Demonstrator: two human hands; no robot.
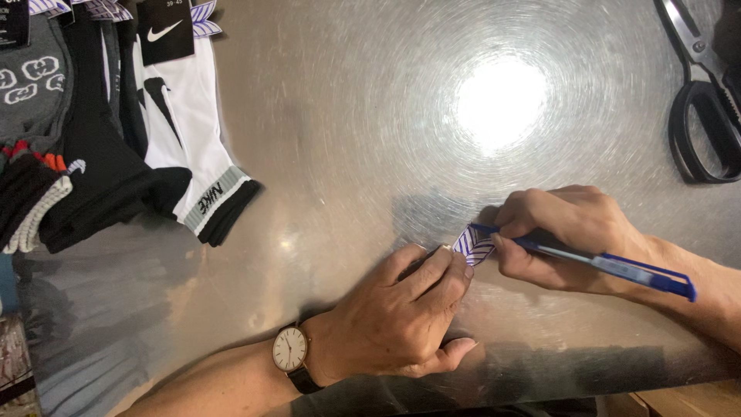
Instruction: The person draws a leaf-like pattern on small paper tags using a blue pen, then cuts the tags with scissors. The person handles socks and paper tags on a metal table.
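Head view: left hand [409, 309] pinches one small purple-striped white paper tag [472, 244] on the steel table [347, 116]; right hand [559, 232] grips one blue pen [594, 262] against it. One pair of black-handled scissors [706, 100] lies well apart.

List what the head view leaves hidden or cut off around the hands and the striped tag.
- Striped tag: mostly covered by the left hand.
- Pen tip: hidden behind the right hand fingers.
- Scissors: blades cut by the top edge.
- Socks: cropped at the left edge.
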